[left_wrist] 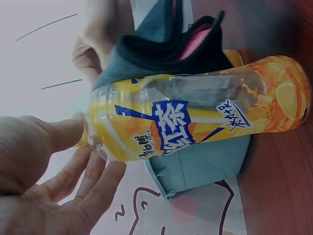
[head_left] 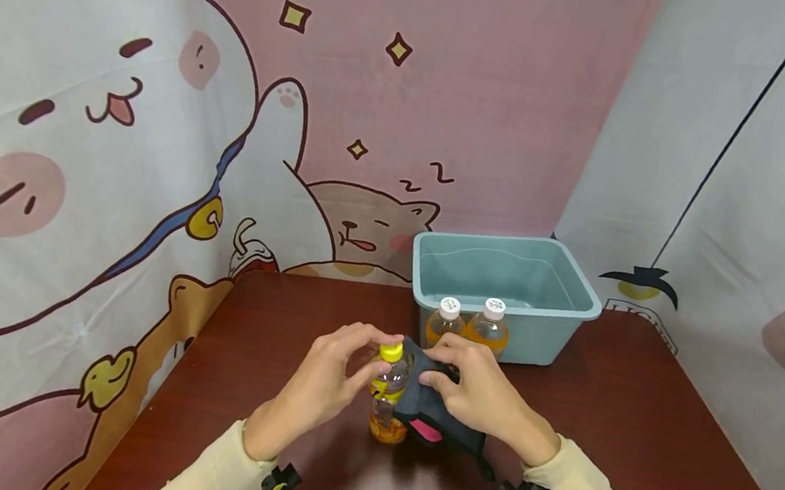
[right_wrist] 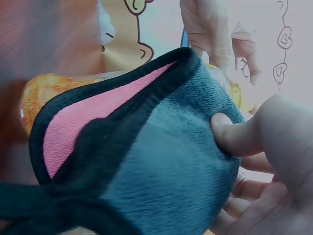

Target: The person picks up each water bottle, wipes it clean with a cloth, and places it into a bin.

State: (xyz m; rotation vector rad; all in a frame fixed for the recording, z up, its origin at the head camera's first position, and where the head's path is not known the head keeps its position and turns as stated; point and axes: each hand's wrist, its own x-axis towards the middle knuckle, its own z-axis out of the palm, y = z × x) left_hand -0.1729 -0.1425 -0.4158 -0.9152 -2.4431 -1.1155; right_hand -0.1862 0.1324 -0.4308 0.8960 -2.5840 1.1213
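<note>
A bottle [head_left: 389, 392] of orange drink stands upright on the brown table [head_left: 632, 430], near the middle and a little toward the person. The left hand [head_left: 328, 382] has its fingertips curled over the yellow cap [head_left: 392, 351], pinching the top of the bottle. The right hand [head_left: 485, 390] grips a grey cloth [head_left: 429, 408] with a pink lining and presses it against the bottle's right side.

From the head view the cloth looks like a dark bundle. The right wrist view shows more: the thumb [right_wrist: 239, 134] clamped on the fuzzy grey face of the cloth [right_wrist: 166, 166], black trim round the edge, and the pink inside open like a pocket, with the bottle [right_wrist: 58, 93] lying behind it. The left wrist view shows the bottle's label [left_wrist: 186, 129] with blue printed characters and the cloth [left_wrist: 161, 44] draped over its far side; there the left hand [left_wrist: 49, 176] shows fingers fairly straight beside the neck, so the grip is plainer from above.

Behind the bottle, two more bottles [head_left: 468, 325] with white caps stand just in front of a pale blue bin [head_left: 510, 289], which sits at the table's back edge against the cartoon curtain [head_left: 124, 129]. There is bare table to the left, to the right, and toward the near edge.
</note>
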